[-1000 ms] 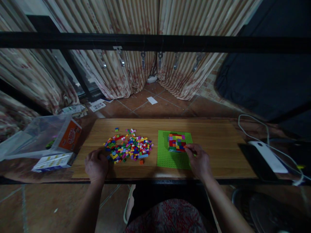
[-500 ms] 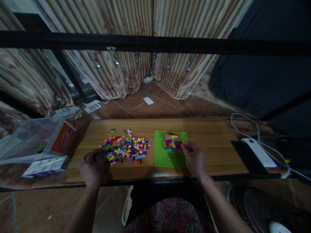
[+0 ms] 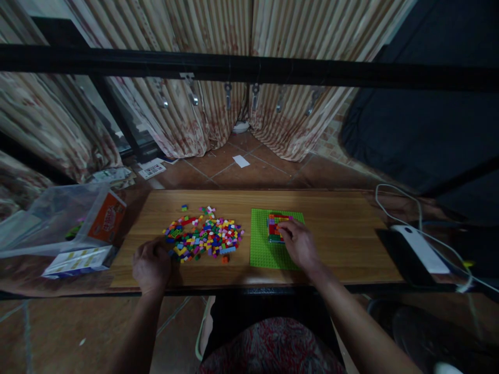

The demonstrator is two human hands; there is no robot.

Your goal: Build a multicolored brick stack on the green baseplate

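Note:
My left hand (image 3: 150, 266) rests on the table at the left edge of a loose pile of small coloured toy bricks (image 3: 212, 236). Its fingers are loosely bent and a little apart, with nothing visible in them. On a green studded baseplate (image 3: 259, 254) stands a low, roughly square build of multicoloured bricks (image 3: 272, 231). Over the right part of this build, my right hand (image 3: 302, 245) pinches a small orange brick (image 3: 279, 227) between thumb and forefinger. The hand hides much of the build, and I cannot tell whether the brick touches it.
The bricks and baseplate lie on a long wooden table (image 3: 335, 213). Left of it are a clear plastic bin (image 3: 62, 208) with an orange label and a white box (image 3: 80, 261). A white device (image 3: 419, 248) with a cable lies on the right. A dark bar (image 3: 273, 70) crosses beyond the table.
My right hand has moved left, from the build's right edge to over its middle, with the orange brick in its fingertips. My left hand stays beside the pile. The view has shifted slightly.

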